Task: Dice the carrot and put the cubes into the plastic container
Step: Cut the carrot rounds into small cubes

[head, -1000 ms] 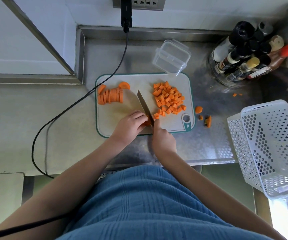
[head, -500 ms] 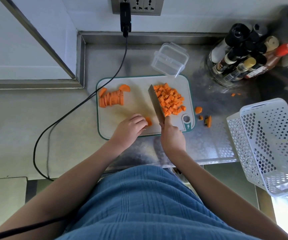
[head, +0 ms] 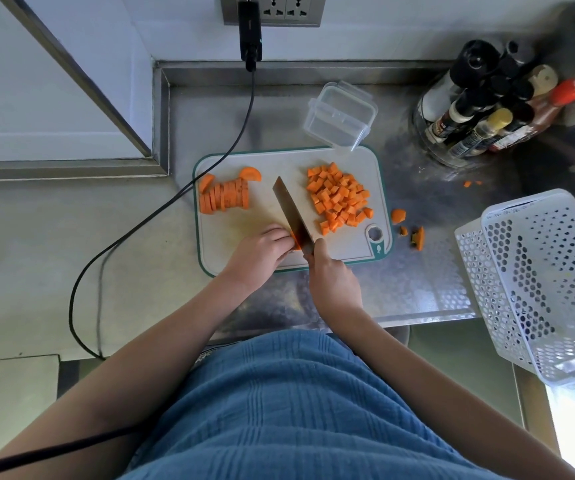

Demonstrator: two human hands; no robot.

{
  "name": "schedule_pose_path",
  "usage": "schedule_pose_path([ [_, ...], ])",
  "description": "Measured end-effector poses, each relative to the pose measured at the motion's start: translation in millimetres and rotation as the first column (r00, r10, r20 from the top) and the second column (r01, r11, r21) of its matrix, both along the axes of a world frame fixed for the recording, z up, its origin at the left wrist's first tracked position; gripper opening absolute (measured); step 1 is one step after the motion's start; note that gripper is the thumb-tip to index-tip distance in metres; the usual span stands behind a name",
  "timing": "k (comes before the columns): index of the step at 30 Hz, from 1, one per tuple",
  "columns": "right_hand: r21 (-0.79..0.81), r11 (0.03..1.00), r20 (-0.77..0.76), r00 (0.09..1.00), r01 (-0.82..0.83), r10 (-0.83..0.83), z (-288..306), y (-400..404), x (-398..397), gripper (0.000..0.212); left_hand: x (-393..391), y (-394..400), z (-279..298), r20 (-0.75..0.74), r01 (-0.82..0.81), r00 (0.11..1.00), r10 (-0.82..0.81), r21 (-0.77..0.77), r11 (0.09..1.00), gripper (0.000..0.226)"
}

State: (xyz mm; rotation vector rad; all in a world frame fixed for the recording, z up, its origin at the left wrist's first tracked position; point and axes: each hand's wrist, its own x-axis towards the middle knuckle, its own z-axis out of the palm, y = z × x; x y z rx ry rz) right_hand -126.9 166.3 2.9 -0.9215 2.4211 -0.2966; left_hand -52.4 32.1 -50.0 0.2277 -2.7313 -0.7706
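Since the earlier frame, the knife has been brought back from the pile of cubes to the carrot piece under the left hand, and its blade is now set against that piece.

One knife is gripped by the right hand, whose fingers are curled round the handle. One small carrot piece is held down on the board by the curled fingertips of the left hand; most of it is hidden by the blade and fingers.

One board is seen, on the metal counter. One row of slices lies at its left part, roughly nine in number, though an exact count cannot be made; two loose slices lie at the row's far side. One heap of cubes lies at the right part, too many to be counted.

Three scraps lie on the counter just right of the board, and two tiny bits farther off.

One clear container stands just beyond the board's far right corner, holding no cubes. Two white baskets are nested at the right. One cluster of bottles stands at the far right.
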Motion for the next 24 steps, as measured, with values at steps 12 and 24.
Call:
schedule_pose_path([
  [12, 0.173, 0.983, -0.106, 0.991, -0.061, 0.081, -18, -6, 9, 0.032, 1, -1, -2, 0.018, -0.003, 1.0, 0.002, 0.036, 0.999, 0.024],
  [24, 0.19, 0.98, -0.075, 0.994, -0.061, 0.077, -25, -13, -4, 0.034, 0, -1, -3, 0.047, -0.01, 0.999, 0.009, 0.03, 0.999, 0.021],
])
